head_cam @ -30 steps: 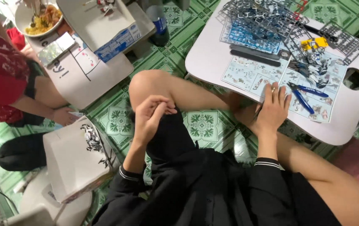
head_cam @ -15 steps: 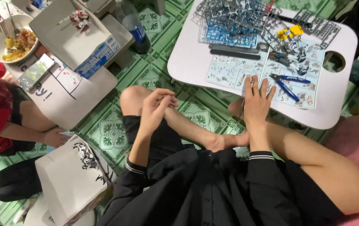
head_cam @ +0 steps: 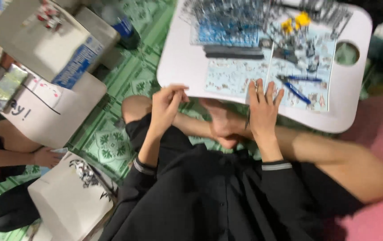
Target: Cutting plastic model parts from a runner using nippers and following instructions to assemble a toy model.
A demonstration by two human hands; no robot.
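Fingers of the right hand (head_cam: 263, 109) lie spread flat on the instruction sheet (head_cam: 231, 78), blue nippers (head_cam: 296, 87) just beyond, while the left hand (head_cam: 167, 107) hovers loosely curled, empty.

left hand (head_cam: 167, 107) raised with fingers curled together, right hand (head_cam: 263, 109) flat, fingers spread forward.

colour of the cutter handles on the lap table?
Blue. The cutters lie on the printed sheet just beyond the right hand; head view, slightly blurred.
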